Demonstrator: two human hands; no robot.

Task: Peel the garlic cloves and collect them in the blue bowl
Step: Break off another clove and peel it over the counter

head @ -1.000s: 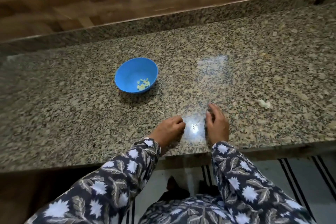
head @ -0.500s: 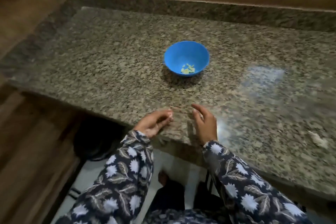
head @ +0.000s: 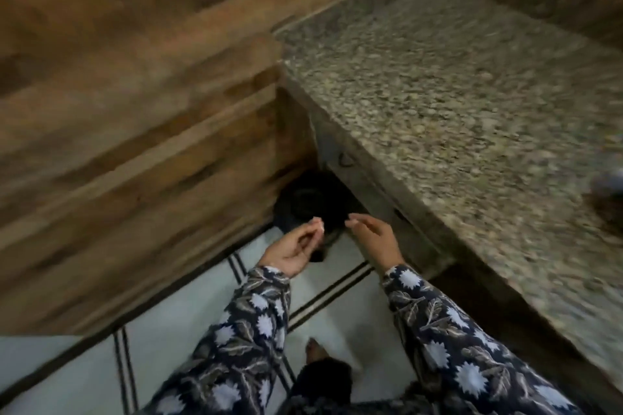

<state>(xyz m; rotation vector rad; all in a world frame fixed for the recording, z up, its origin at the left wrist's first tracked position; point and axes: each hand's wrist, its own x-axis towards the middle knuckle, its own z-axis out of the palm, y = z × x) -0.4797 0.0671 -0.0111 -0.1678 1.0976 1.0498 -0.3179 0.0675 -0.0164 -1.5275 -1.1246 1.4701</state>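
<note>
left hand (head: 294,248): fingers curled, pinching pale scrap (head: 319,225) | right hand (head: 375,239): palm down, fingertips together

We stand in a tight corner. The wood-panelled wall (head: 135,118) shuts off the left and far side, and the granite counter (head: 438,104) juts in from the right, its front edge just beside our right hand (head: 374,239). A black bin (head: 308,204) fills the floor gap between them, below our left hand (head: 293,249), which pinches a pale scrap (head: 318,225). There is open room above the bin and over the near tiled floor (head: 175,367), where a foot (head: 317,350) stands.
</note>
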